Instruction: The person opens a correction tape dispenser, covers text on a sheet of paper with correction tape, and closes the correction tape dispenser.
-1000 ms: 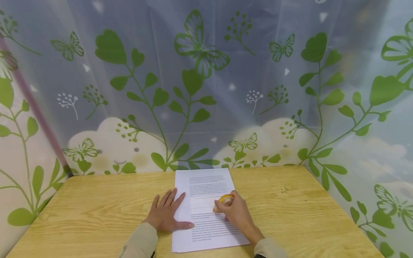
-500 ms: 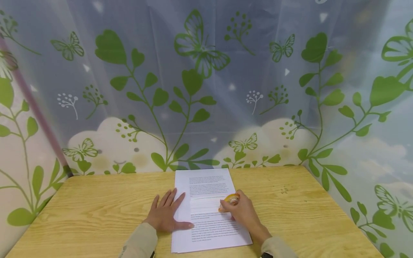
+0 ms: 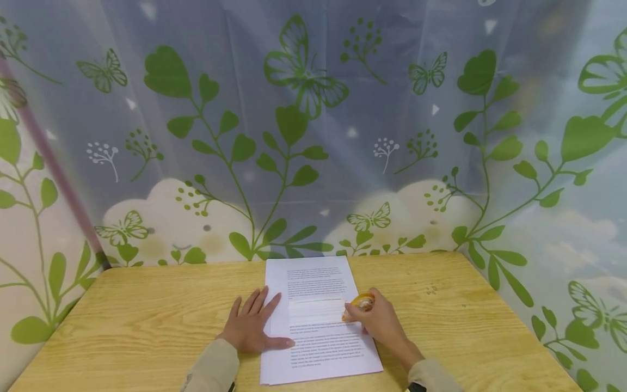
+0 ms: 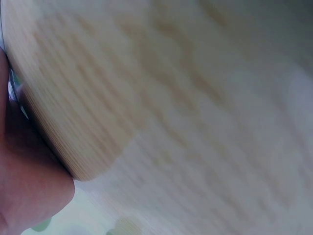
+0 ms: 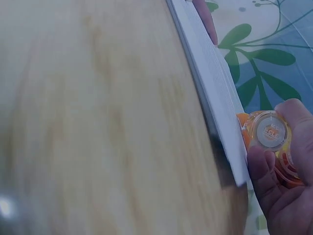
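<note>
A stack of printed paper [image 3: 325, 359] lies on the wooden table. Fingers spread, my left hand [image 3: 252, 326] rests on its left edge, partly on the table. My right hand [image 3: 387, 321] pinches an orange correction tape dispenser [image 3: 361, 306] near the sheet's right edge. The dispenser's clear casing and round hub show in the right wrist view, where its tip meets the paper edge. Left of the tip, a white band [image 3: 313, 312] with faint lines runs across the text. The left wrist view has only part of the left hand [image 4: 34, 186] at its edge.
The wooden table [image 3: 161, 310] extends to both sides of the paper. Behind it hangs a curtain [image 3: 323, 179] printed with leaves and butterflies, and more of this cloth stands at both sides.
My right hand has slid rightward across the page with the correction tape dispenser, uncovering more of the white band. The left hand has stayed in place.
</note>
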Demonstrator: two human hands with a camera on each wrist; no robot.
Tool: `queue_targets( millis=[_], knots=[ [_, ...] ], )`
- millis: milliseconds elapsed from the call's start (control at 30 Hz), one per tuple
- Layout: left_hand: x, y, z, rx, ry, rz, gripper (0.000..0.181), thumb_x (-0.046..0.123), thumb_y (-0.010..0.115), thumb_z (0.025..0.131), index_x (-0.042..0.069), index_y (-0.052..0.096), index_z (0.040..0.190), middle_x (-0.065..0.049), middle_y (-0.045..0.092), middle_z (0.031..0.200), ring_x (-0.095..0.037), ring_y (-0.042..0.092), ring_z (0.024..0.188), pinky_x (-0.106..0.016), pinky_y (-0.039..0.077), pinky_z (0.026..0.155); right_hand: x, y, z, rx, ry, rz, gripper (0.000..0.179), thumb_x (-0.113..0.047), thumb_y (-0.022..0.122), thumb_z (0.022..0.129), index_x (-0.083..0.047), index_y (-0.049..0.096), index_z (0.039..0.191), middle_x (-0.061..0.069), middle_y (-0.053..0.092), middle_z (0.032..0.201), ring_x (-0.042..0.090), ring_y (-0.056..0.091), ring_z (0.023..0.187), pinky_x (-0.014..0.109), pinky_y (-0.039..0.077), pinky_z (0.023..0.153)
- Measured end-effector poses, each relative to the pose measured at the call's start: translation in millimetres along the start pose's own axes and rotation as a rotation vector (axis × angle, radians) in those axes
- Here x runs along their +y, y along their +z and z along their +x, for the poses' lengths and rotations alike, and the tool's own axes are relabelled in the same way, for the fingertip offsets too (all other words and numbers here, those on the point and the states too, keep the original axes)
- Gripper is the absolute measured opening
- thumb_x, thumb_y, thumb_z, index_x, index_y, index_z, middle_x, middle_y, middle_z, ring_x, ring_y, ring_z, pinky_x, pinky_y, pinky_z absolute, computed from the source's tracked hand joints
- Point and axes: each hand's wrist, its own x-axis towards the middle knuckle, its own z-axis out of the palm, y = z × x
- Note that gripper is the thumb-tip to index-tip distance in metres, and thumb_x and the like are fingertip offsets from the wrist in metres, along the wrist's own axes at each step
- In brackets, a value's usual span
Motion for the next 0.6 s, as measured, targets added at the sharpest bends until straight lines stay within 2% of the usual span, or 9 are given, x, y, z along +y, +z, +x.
queue_targets(
  millis=[300,500,600],
  knots=[
    [1.4,-0.7,-1.0,0.002,0.013,-0.027,0.116,0.094,0.042,0.061,0.025,0.024,0.153,-0.008,0.01,0.159,-0.03,0.007,0.144,-0.059,-0.001,0.109,7.9,-12.7,2.0,0.01,-0.029,-0.006,0.046,-0.039,0.075,0.082,-0.004,0.049,0.097,0.003,0.056,0.064,0.012,0.049,0.05,0.023,0.041,0.046],
    [0.9,0.1,-1.8,0.024,0.024,-0.035,0.116,0.093,0.042,0.062,0.024,0.025,0.153,-0.008,0.011,0.159,-0.031,0.009,0.143,-0.059,-0.001,0.109,11.8,-18.8,2.0,0.014,-0.041,0.022,0.043,-0.035,0.076,0.082,-0.004,0.048,0.094,0.004,0.056,0.063,0.013,0.048,0.05,0.024,0.04,0.046],
    [1.9,-2.4,-2.9,0.014,0.02,-0.029,0.115,0.093,0.043,0.063,0.024,0.024,0.153,-0.008,0.011,0.159,-0.031,0.008,0.143,-0.058,-0.001,0.109,12.2,-19.6,1.8,0.006,-0.038,0.041,0.043,-0.034,0.075,0.083,-0.004,0.047,0.094,0.004,0.056,0.063,0.014,0.049,0.048,0.024,0.041,0.045]
  ],
)
